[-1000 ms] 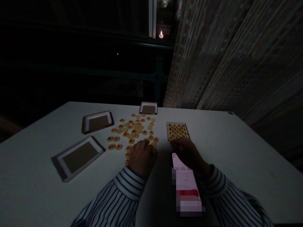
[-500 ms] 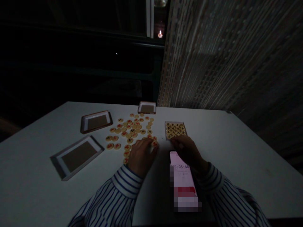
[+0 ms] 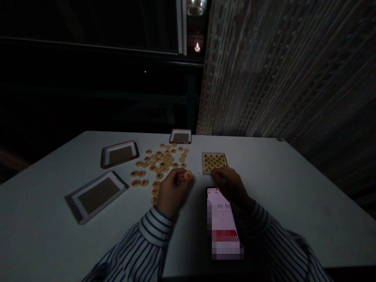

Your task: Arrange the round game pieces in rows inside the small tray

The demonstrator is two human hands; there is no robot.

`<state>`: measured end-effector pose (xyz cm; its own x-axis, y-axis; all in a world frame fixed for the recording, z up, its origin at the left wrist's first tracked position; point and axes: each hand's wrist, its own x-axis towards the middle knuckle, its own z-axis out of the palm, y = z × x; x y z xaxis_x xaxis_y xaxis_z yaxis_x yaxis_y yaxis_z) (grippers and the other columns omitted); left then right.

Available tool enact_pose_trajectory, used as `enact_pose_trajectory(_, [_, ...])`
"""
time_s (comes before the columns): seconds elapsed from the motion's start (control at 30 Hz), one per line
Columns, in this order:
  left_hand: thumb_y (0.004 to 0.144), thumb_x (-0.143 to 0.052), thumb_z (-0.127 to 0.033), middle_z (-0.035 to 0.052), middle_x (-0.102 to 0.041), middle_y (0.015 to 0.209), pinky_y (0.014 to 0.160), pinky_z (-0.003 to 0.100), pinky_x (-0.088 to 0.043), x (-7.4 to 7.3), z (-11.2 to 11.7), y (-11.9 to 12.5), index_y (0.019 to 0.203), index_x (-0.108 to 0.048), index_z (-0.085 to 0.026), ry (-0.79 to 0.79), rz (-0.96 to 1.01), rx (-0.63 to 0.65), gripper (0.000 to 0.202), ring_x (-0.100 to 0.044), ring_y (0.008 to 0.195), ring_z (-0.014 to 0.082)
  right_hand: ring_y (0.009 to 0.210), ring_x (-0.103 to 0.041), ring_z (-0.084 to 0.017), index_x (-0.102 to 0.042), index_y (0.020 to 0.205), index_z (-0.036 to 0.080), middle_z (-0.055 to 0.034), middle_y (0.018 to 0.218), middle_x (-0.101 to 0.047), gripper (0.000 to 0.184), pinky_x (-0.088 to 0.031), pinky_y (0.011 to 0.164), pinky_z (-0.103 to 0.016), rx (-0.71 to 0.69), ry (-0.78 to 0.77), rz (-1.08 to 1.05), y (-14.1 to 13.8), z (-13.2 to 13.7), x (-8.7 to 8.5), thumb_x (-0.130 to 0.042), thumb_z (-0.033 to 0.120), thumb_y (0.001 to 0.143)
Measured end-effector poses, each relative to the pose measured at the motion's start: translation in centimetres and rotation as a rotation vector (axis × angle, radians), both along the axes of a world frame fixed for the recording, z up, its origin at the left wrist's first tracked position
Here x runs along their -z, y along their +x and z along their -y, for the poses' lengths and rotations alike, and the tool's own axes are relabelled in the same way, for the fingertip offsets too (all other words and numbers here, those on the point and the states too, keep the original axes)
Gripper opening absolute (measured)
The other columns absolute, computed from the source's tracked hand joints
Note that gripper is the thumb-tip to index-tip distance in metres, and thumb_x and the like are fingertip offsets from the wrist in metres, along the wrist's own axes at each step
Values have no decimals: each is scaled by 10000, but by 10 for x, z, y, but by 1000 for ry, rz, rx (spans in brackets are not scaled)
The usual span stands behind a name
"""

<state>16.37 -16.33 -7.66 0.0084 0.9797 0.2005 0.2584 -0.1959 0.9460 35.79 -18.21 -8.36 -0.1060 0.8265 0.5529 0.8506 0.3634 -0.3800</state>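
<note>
Several round yellow game discs (image 3: 160,160) with red or black marks lie scattered on the white table (image 3: 293,196). My left hand (image 3: 173,192) pinches one red-marked disc (image 3: 188,175) at its fingertips, at the near edge of the scatter. My right hand (image 3: 232,186) rests with curled fingers against the near edge of a small square tray (image 3: 214,162) packed with discs. What those fingers hold, if anything, is hidden. A lit phone (image 3: 221,217) showing a timer lies between my striped sleeves.
Two shallow box trays, one white-rimmed (image 3: 96,195) at the near left and one dark-rimmed (image 3: 119,153) behind it, lie on the table. A small box (image 3: 180,136) stands at the far edge. A woven screen (image 3: 279,66) rises at the right. The room beyond is dark.
My left hand has lifted from lying flat on the discs and now pinches one disc. The view has shifted slightly; the timer has advanced.
</note>
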Motion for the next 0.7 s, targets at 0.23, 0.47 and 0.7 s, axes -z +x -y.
enact_pose_trajectory(0.23, [586, -695, -252, -35, -582, 610, 548, 206, -427, -13, 1, 15, 902, -618, -140, -148, 202, 126, 345, -526, 549, 81, 765, -574, -174, -630, 857, 174, -56, 811, -670, 201, -385, 692, -304, -4, 56, -5, 2, 1, 0, -443, 249, 852])
enact_pose_trajectory(0.47, [558, -728, -270, -10, -634, 645, 549, 203, -429, -15, -5, 35, 845, -653, -147, -257, 294, 152, 320, -562, 583, 96, 726, -565, -170, -626, 825, 174, -50, 777, -664, 190, -384, 680, -303, 6, 102, -15, 4, 1, -2, -446, 231, 848])
enact_pose_trajectory(0.7, [544, -754, -261, 19, -662, 684, 626, 237, -469, -10, -18, 59, 870, -628, -131, -326, 462, 186, 373, -609, 642, 121, 687, -565, -159, -624, 810, 175, -56, 752, -660, 196, -401, 674, -295, 82, 162, -85, 11, -3, -3, -441, 235, 845])
